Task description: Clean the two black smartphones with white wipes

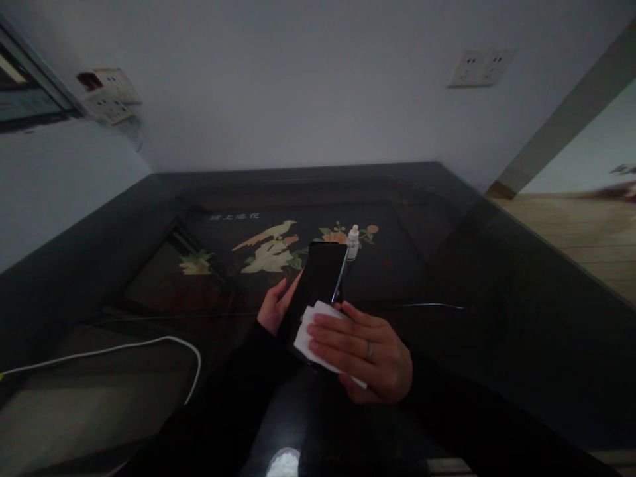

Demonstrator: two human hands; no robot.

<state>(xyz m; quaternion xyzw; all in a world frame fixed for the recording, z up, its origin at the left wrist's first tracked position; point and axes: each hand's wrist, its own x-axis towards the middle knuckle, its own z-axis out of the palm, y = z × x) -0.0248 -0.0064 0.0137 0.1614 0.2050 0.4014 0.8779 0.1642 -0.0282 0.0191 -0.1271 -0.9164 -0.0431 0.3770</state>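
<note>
A black smartphone is tilted above the dark table, its screen facing me. My left hand grips it from the left side, thumb along the edge and the other fingers partly hidden behind it. Across the lower part of the screen lies a folded white tissue, pressed there under the fingers of my right hand, which wears a ring. Just beyond the phone's upper right edge stands a small clear bottle with a white cap.
The glossy dark table has an inlaid bird and flower picture. A white cable curves in at the left. Wall sockets sit on the back wall. A round white object or reflection shows at the bottom edge.
</note>
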